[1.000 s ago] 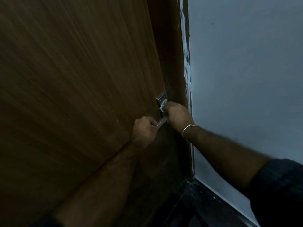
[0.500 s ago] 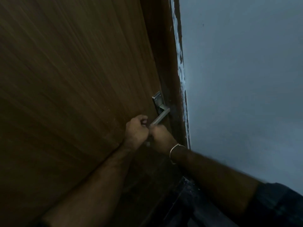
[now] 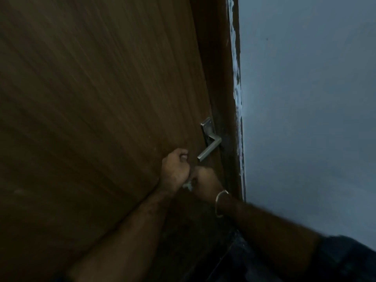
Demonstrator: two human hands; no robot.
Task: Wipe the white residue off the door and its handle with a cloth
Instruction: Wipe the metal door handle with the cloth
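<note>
The brushed-metal lever handle (image 3: 209, 148) on the brown wood-grain door (image 3: 101, 98) looks free of white marks, so that part seems largely done. A ragged white residue streak (image 3: 237, 94) runs down the frame edge beside the grey wall (image 3: 305, 98), and faint specks dot the door. Both hands sit together just below the handle: the left hand (image 3: 176, 171) is fisted, the right hand (image 3: 205, 181) curled, a pale crumpled cloth (image 3: 187, 185) pinched between them. No containers appear.
</note>
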